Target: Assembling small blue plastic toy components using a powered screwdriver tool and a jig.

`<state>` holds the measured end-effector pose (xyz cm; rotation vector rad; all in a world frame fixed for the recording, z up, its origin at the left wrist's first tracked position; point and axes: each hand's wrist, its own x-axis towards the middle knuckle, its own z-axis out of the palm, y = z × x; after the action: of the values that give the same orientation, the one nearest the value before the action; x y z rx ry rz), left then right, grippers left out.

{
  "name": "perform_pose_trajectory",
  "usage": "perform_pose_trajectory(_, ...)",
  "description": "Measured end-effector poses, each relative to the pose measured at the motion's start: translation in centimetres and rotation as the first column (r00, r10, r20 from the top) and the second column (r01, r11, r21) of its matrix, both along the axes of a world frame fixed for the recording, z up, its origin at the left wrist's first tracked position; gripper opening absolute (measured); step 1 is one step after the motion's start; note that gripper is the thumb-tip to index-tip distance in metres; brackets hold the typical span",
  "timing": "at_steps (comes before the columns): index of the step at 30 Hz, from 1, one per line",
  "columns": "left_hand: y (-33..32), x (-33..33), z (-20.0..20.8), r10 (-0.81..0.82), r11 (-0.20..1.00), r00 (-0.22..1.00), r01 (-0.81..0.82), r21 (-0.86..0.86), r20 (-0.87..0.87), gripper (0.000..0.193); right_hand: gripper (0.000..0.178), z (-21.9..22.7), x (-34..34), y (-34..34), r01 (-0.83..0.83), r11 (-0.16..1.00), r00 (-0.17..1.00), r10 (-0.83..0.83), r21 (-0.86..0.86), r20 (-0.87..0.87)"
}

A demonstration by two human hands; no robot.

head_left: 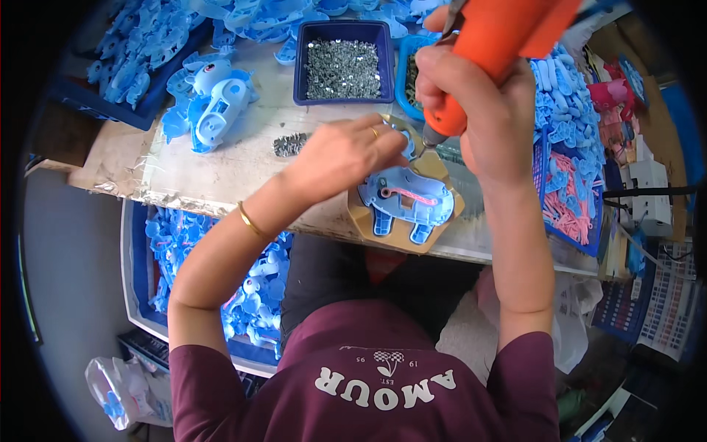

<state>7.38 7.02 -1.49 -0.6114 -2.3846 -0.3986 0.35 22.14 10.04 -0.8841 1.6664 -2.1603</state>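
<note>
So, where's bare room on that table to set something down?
Between the blue toy at left and the table's front edge; narrowly, between toy and navy tray. Crowded: the back, under blue parts, and right, around the basket.

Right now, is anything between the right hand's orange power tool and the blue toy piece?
Nothing visible blocks it: the orange power tool, in the right hand, points down toward the blue toy piece on the tan holder. The left hand is close beside the tool's tip; whether they touch is unclear.
</note>
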Motion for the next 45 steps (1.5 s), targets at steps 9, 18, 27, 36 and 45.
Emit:
perform_pose_trajectory(9, 3.1, 1.2, -0.6, -0.072, 0.989, 0.997, 0.069, 0.131, 0.016, 0.021, 0.029, -0.5, 1.6, 1.5, 0.019, 1.000, 1.000, -0.019, 0.009, 0.012)
perform_pose_trajectory(18, 5.1, 2.7, -1.2, -0.137, 0.920, 0.955, 0.025, 0.390, 0.263, 0.026, 0.032, -1.1, 1.4, 3.4, -0.091, 0.992, 0.994, 0.095, 0.084, -0.053)
perform_pose_trajectory(27, 5.4, 3.7, -1.6, -0.051, 0.995, 0.983, 0.035, 0.091, 0.176, 0.035, 0.030, -5.4, 0.9, 5.4, 0.043, 0.995, 0.998, -0.038, 0.094, -0.051)
perform_pose_trajectory(36, 5.7, 3.7, -2.1, -0.039, 0.997, 0.974, 0.023, 0.076, 0.222, 0.032, 0.023, -6.8, 0.5, 5.5, 0.002, 0.999, 0.996, 0.002, 0.048, -0.091)
perform_pose_trajectory(45, 5.8, 3.7, -2.1, -0.028, 0.998, 0.964, 0.012, 0.065, 0.265, 0.029, 0.029, -6.2, 0.8, 5.3, -0.012, 1.000, 0.992, 0.013, 0.010, -0.123)
